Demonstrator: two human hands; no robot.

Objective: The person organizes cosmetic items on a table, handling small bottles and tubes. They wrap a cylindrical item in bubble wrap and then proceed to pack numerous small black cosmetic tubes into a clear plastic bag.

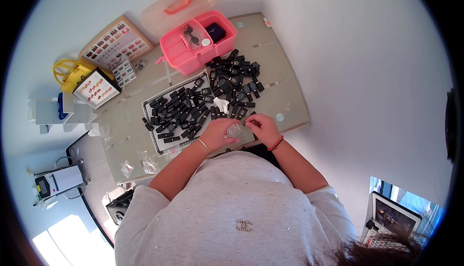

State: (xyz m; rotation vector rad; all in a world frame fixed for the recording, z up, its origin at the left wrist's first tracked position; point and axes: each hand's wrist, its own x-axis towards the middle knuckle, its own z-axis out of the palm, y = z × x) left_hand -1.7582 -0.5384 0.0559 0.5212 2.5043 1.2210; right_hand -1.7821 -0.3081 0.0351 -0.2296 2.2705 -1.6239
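Note:
At the near edge of the table, my left hand (217, 134) curves its thumb and fingers around a crumpled-looking clear plastic piece (233, 130). My right hand (264, 129) is closed in a pinch just right of it, on something small and dark that I cannot make out. Beyond my hands lies a loose pile of small black nail polish bottles (233, 80). More black bottles (180, 112) lie in a shallow tray with a patterned rim (155, 138), to the left of my hands. A crumpled white tissue (221, 105) rests between the two groups.
An open pink case (186, 65) with its clear lid raised stands at the back. Colour sample boards (118, 43) and a yellow bag (72, 74) are at the far left. Small clear bags (150, 163) lie on the left of the glass-topped table (290, 99). A wall borders the right.

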